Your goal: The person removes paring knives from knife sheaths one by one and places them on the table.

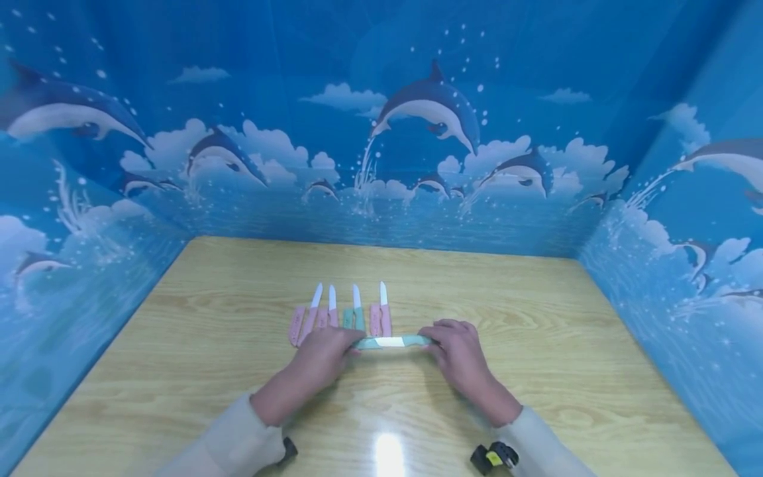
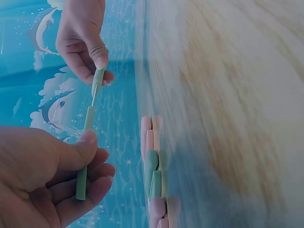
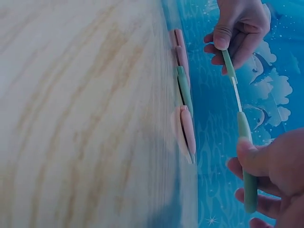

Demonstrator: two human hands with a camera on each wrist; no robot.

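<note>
In the head view my left hand point(image 1: 324, 354) pinches a green knife sheath point(image 1: 366, 344) between thumb and fingers. My right hand point(image 1: 459, 351) grips the green handle point(image 1: 416, 340) of a small knife. Its white blade point(image 1: 390, 342) shows between the two, with the tip end hidden in the sheath. Both wrist views show sheath point(image 2: 89, 118) and handle point(image 3: 247, 190) in line, raised above the table. Just beyond my hands lie a green knife point(image 1: 359, 318) and its green sheath point(image 1: 348, 318), side by side.
Pink-handled knives lie in the same row: one on the right point(image 1: 385, 318) beside a pink sheath point(image 1: 375, 319), others at the left near a pink sheath point(image 1: 296, 324). All blades point away. Dolphin-print curtains point(image 1: 369, 212) enclose the wooden table point(image 1: 507, 291) at back and sides.
</note>
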